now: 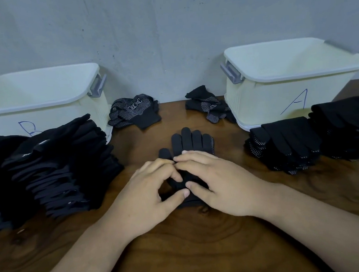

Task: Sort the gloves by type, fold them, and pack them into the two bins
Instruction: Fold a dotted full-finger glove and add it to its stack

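A black glove [193,142] with white grip dots along its edge lies flat in the middle of the wooden table, fingers pointing away from me. My left hand [151,194] and my right hand [216,182] lie over its palm and cuff, fingers curled and pinching the fabric. A tall pile of plain black gloves [54,173] stands at the left. A pile of dotted black gloves [293,146] stands at the right. The cream bin marked B [42,101] is at the back left and the cream bin marked A [294,75] at the back right.
Two small heaps of dotted gloves [134,111] [209,106] lie at the back against the grey wall, between the bins. The wooden table [193,242] runs toward me under my forearms.
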